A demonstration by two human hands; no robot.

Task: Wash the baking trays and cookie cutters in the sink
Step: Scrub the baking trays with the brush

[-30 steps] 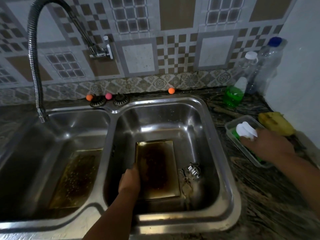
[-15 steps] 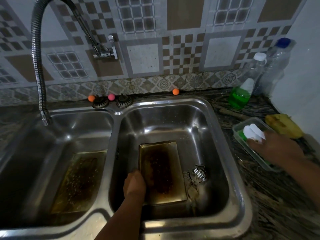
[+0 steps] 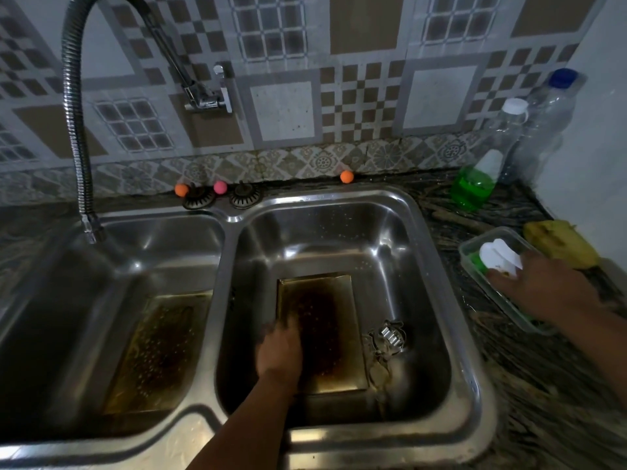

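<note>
A greasy baking tray (image 3: 159, 351) lies in the left basin; the left hand (image 3: 280, 354), blurred, has slid onto the right basin's tray (image 3: 332, 334), grip unclear. Cookie cutters (image 3: 386, 337) lie beside it. The right hand (image 3: 546, 290) still reaches into the plastic tub (image 3: 475, 247), fingers hidden

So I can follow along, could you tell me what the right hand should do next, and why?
Probably lift a scrubber from the clear container over to the right-basin baking tray: the right hand reaches into the container, and the left hand rests on the burnt tray.
</note>
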